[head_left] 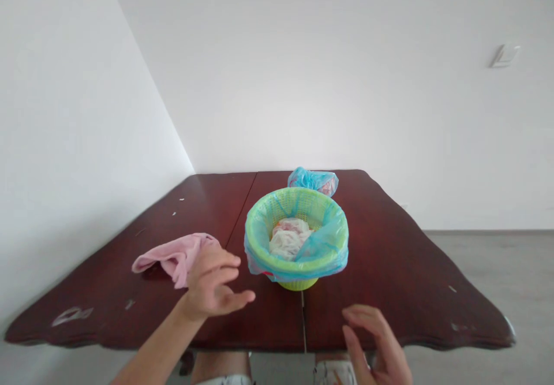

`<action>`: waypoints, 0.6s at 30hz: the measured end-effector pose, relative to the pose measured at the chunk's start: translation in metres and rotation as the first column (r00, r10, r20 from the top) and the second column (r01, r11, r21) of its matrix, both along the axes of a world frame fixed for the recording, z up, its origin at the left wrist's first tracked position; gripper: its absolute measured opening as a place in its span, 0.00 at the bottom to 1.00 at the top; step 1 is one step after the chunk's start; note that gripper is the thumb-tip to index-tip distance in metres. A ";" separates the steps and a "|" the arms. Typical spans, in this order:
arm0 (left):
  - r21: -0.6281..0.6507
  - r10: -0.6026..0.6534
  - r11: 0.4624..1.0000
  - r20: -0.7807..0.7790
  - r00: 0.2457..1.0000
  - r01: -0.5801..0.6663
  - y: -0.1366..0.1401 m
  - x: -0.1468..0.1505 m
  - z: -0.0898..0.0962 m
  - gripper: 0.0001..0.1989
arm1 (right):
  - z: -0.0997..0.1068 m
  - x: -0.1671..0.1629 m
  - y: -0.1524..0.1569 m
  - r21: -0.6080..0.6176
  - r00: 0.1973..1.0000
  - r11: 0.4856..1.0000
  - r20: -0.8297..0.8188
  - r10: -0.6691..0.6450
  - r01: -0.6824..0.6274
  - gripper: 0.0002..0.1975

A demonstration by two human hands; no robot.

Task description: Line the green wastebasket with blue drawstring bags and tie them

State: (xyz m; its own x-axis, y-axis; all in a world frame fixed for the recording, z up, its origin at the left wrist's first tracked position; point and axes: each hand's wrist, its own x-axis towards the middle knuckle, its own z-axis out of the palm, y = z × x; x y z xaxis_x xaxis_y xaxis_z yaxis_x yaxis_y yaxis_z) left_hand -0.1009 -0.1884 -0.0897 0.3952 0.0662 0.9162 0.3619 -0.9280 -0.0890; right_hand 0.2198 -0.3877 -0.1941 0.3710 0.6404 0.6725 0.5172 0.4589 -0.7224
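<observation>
A green plastic basket [298, 286] stands on the dark red wooden table, lined with a thin blue plastic bag [322, 240] folded over its rim. Inside lies a crumpled whitish bundle [289, 240] with some pink and orange showing; I cannot make out what it is. My left hand [216, 284] hovers left of the basket, fingers apart and holding nothing. A pink cloth [179, 256] lies crumpled just behind that hand, partly covered by it. Low at the right, my right hand [374, 344] is over the table's front edge, thumb and fingers apart with nothing between them.
Behind the basket sits a tied blue plastic bag [312, 181] with something reddish inside. The table [402, 281] meets a white wall at the back and has a wavy edge. Small white scraps and a clear plastic piece [71, 316] lie on its left side.
</observation>
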 end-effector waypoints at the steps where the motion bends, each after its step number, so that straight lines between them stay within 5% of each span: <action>1: 0.046 0.038 0.998 -0.038 0.999 -0.036 -0.007 -0.002 -0.021 0.16 | 0.001 0.009 0.012 0.101 0.986 0.991 0.132 -0.103 0.090 0.12; 3: 0.045 0.151 0.988 -0.009 0.989 -0.150 -0.015 0.005 -0.053 0.22 | 0.006 0.018 0.038 0.189 0.916 0.963 0.319 -0.245 0.192 0.20; 6: -0.038 0.283 0.959 0.083 0.956 -0.281 -0.017 0.030 -0.069 0.22 | 0.017 0.013 0.073 0.250 0.834 0.921 0.400 -0.380 0.299 0.20; 10: -0.125 0.291 0.951 0.051 0.955 -0.283 -0.018 0.051 -0.055 0.10 | 0.031 0.003 0.095 0.255 0.797 0.909 0.440 -0.414 0.331 0.11; 18: -0.179 -0.081 0.980 0.012 0.997 0.082 -0.022 0.048 -0.010 0.10 | 0.042 0.033 0.086 0.222 0.915 0.970 0.362 -0.179 0.102 0.08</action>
State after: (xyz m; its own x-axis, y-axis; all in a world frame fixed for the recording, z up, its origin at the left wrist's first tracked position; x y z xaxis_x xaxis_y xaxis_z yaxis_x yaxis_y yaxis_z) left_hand -0.0528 -0.2109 -0.0995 0.4016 0.1971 0.8944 0.2845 -0.9551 0.0827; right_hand 0.2529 -0.3014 -0.1521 0.1419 0.4432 0.8851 0.8020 0.4727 -0.3652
